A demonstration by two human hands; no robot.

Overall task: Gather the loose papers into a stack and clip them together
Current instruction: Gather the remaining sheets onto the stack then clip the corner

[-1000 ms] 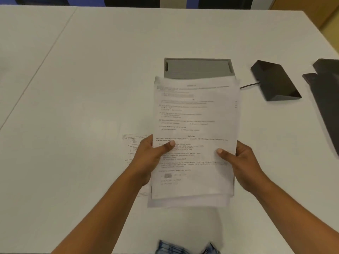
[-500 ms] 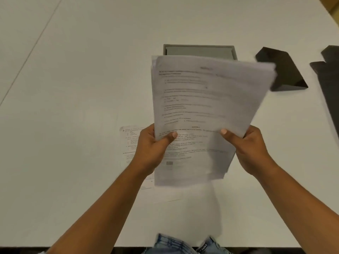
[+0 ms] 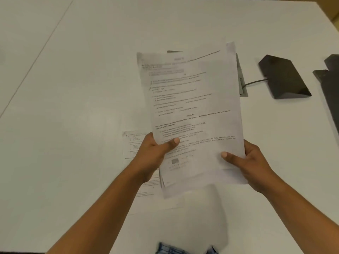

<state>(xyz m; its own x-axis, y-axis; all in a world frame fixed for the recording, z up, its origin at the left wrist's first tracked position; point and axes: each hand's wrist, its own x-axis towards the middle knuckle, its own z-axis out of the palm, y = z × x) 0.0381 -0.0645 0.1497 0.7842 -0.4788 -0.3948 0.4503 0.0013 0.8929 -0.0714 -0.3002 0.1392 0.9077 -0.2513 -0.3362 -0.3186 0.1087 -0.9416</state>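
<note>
Both hands held a bundle of printed papers [image 3: 194,114] up above the white table [image 3: 82,88], the sheets tilted slightly so their top leaned to the right. The left hand [image 3: 154,154] gripped the bundle's left edge low down, thumb pressed across the front of the top sheet and the other fingers hidden behind it. The right hand [image 3: 251,165] clasped the lower right corner the same way, thumb on the front, fingers wrapped behind. The sheets were not squared: their bottom edges stepped unevenly, several page edges fanned out at the lower left, and a sliver of a rear sheet stood out past the top right corner. One more printed sheet [image 3: 134,143] lay flat on the table under the left wrist, partly covered by the hand and the bundle. Behind the papers a grey tray [image 3: 241,85] showed only along its right side, with a cable running from it to a dark wedge-shaped device [image 3: 284,77]. Another dark object [image 3: 330,88] sat at the table's right edge. The table's left half and near strip lay bare, and a seam between tabletops ran diagonally at far left.
</note>
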